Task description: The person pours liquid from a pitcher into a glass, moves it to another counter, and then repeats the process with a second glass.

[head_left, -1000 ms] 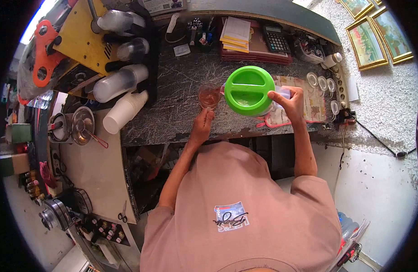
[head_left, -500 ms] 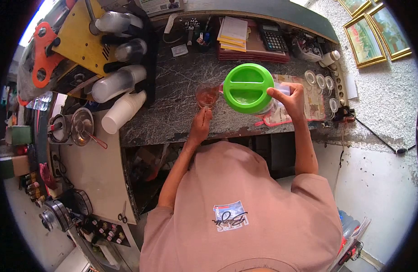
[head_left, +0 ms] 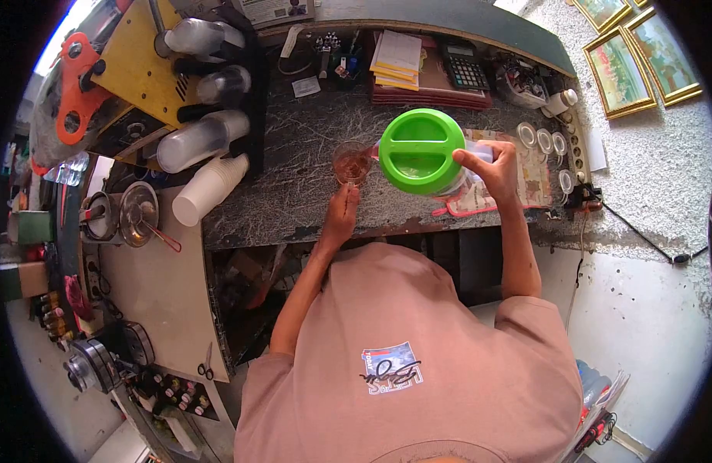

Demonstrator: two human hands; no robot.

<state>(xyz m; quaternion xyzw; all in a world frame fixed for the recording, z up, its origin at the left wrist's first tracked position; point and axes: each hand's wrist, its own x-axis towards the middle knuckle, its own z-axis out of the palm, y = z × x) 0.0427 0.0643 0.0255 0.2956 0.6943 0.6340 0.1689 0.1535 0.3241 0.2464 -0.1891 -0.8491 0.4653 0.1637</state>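
Pinching the handle of the clear cup (head_left: 350, 164) between the thumb and fingers of your left hand (head_left: 341, 214), you hold it on or just above the scratched dark counter (head_left: 294, 193); the gap, if any, can't be told. Reddish liquid shows inside. Your right hand (head_left: 491, 171) is closed round the handle of the green-lidded pitcher (head_left: 422, 151), thumb against the lid's edge. The pitcher is over the counter, right of the cup, spout pointing left at the cup's rim and handle pointing right. Its tall axis runs away beneath the lid, foreshortened, so its exact tilt is unclear. You can read no brand on it.

Upside down on your brown shirt (head_left: 387, 309), the print shows "LET'S", a dark script word like "Begin", and a small sideways "TODAY". The printed sheet (head_left: 272, 9) at the back and the calculator (head_left: 465, 65) carry marks too small to read.
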